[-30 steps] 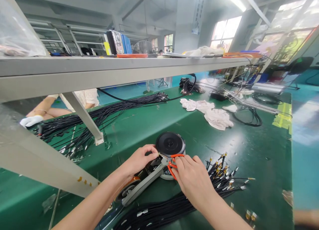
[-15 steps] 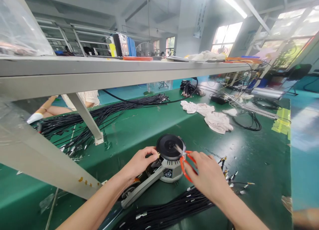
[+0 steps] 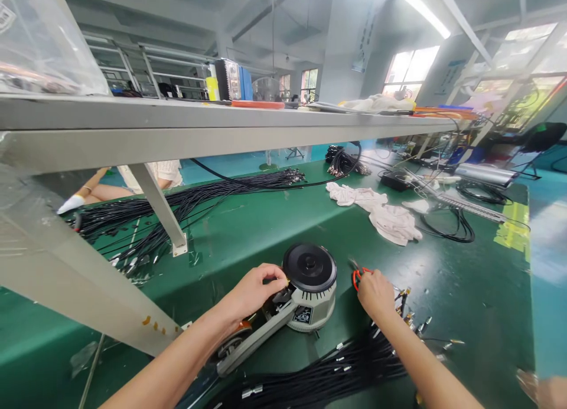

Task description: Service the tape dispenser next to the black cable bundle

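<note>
Smooth green counter (image 3: 478, 297) bears a round, slotted, off-white machine (image 3: 316, 308) topped by a ridged black disc (image 3: 310, 267); beside it your left hand (image 3: 257, 292) pinches a tiny yellowish piece (image 3: 288, 282). Rightward, your right hand (image 3: 376, 295) clasps red-handled metal scissors (image 3: 355, 278).

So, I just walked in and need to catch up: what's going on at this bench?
One person's left hand pinches a small piece, mostly hidden, beside the black-topped machine. Their right hand holds red-handled scissors, clear of the machine. Black cables lie in front on the green table.
</note>
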Tool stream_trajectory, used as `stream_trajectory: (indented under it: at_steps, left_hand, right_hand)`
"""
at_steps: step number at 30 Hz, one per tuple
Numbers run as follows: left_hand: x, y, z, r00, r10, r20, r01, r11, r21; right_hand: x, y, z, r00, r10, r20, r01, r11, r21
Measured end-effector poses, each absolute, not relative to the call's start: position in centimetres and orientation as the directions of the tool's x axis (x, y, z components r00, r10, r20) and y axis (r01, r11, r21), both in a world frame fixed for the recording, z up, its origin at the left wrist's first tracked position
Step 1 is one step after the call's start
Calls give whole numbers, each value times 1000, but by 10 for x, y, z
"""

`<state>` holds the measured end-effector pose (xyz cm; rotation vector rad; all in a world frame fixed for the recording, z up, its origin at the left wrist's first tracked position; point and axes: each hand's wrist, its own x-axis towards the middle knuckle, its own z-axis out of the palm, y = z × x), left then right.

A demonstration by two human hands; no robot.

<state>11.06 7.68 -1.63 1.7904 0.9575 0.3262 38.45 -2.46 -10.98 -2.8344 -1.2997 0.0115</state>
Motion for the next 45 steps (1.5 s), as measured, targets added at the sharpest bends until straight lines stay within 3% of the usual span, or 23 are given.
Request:
stream_trajectory:
  at_steps: [3,5,7,9,12,19,26,31,36,45]
  left_hand:
    - [110,79,-18,679,702,-216,450,-165,878]
    - [110,80,-20,696,688,-206,441,-183,878]
    - [110,81,-21,712,676,-192,429,-203,880]
    - [110,83,-23,725,666,-173,415,-223,882]
    - [110,83,-24,741,655,-146,397,-252,883]
    - [112,82,-20,731,663,-159,422,-257,869]
    - [100,75,-26,628,754,-192,429,-129,894]
    - [72,66,-26,586,787,-195,484,-146,863]
    - [49,57,-22,570,793,-215,531,-156,833]
    - [23,52,-32,540,803,-252,561,-120,819]
  right_hand:
    - [372,-24,-79,657,748,88,753,-652,-83]
    - [354,-21,-55,609,774,172,780,-545,-306]
    - [328,-17,-34,498,835,235,758,-286,-586]
    - [299,-11,-19,361,903,234,691,-90,-717]
    - [266,-1,-13,249,962,110,711,-105,-695]
    - [252,10,-25,294,955,30,692,-191,-696]
    - [247,10,-25,348,935,64,699,-214,-682]
    - [248,10,-27,360,927,109,736,-210,-643]
    - [251,11,-29,349,935,62,726,-228,-649]
    - [247,13,-34,488,872,48,697,-355,-623]
